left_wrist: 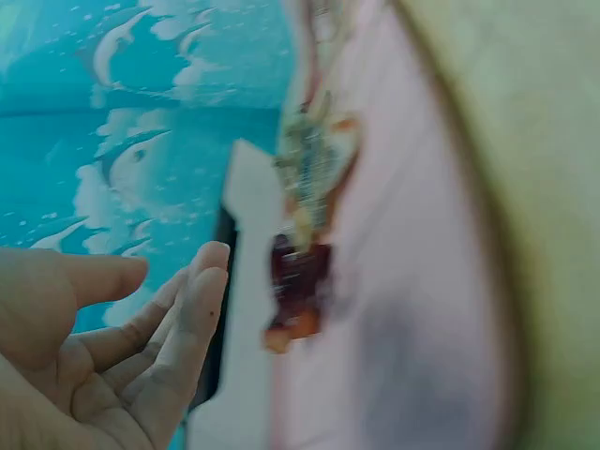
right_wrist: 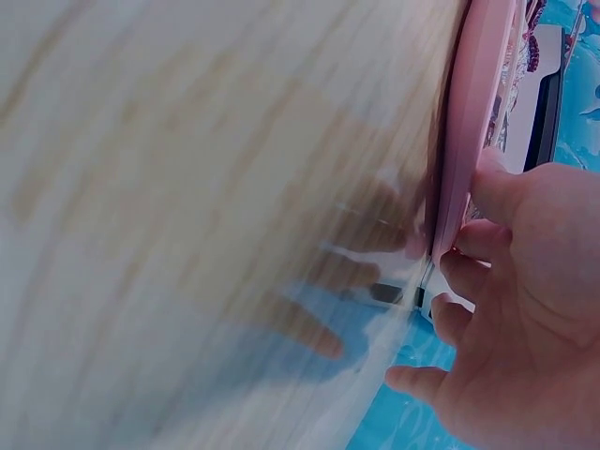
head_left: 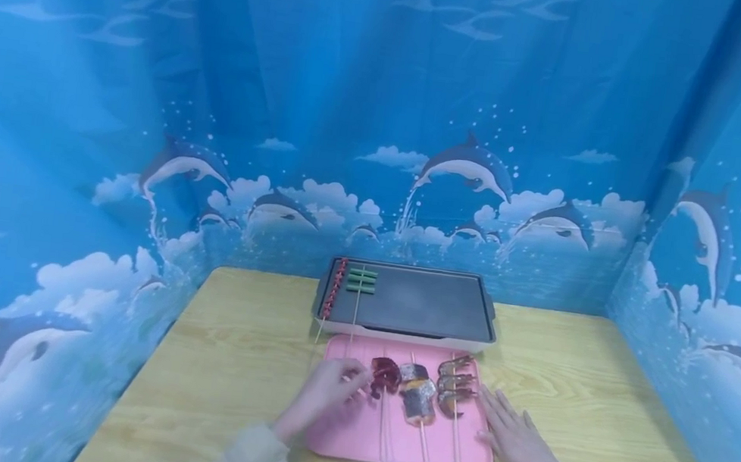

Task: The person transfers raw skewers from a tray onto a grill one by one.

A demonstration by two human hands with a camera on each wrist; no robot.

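Observation:
My left hand [head_left: 328, 386] hovers over the left part of a pink tray [head_left: 336, 437]. In the left wrist view its thumb and fingers stand apart with nothing between them. Just right of it on the tray lies a dark red skewer, seemingly octopus [head_left: 385, 374]. Beside that are a skewer of silvery fish pieces [head_left: 418, 403] and a shrimp skewer [head_left: 456, 385]. My right hand [head_left: 519, 435] rests at the tray's right edge, its fingers extended. In the right wrist view, the thumb and fingers of that hand [right_wrist: 525, 291] touch the tray's side [right_wrist: 469, 112].
Behind the tray stands a dark flat griddle [head_left: 431, 303]. A skewer of small red pieces [head_left: 335, 288] and one of green pieces [head_left: 361, 282] lie on its left side. Skewer sticks jut past the tray's front edge. A dolphin-print curtain [head_left: 353, 145] surrounds the wooden table [head_left: 567, 368].

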